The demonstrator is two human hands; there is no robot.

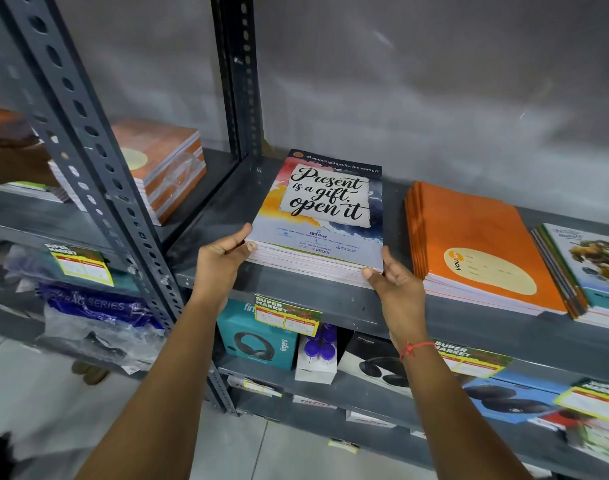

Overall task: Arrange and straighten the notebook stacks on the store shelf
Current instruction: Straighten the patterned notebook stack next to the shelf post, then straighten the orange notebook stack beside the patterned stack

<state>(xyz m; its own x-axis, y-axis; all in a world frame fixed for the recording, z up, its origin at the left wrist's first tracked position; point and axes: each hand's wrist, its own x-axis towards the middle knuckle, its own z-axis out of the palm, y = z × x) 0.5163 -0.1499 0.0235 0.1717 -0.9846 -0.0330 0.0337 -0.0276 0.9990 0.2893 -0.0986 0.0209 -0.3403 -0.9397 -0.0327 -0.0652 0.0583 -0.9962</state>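
Grey metal shelf [296, 289], notebook stack [322, 216] clasped by left hand [223, 258] and right hand [393, 282]

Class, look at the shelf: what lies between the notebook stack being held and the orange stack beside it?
Only a bare strip of grey shelf, with the right hand at its front end, seen in the head view.

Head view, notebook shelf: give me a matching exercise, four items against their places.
Items:
1. "Present is a gift" notebook stack
2. Orange notebook stack
3. Teal headphone box
4. Red wrist thread

Places:
A. Shelf below the notebooks
B. Between the left hand and the right hand
C. On the right arm
D. Right of the held stack

Pairs: 1-B, 2-D, 3-A, 4-C
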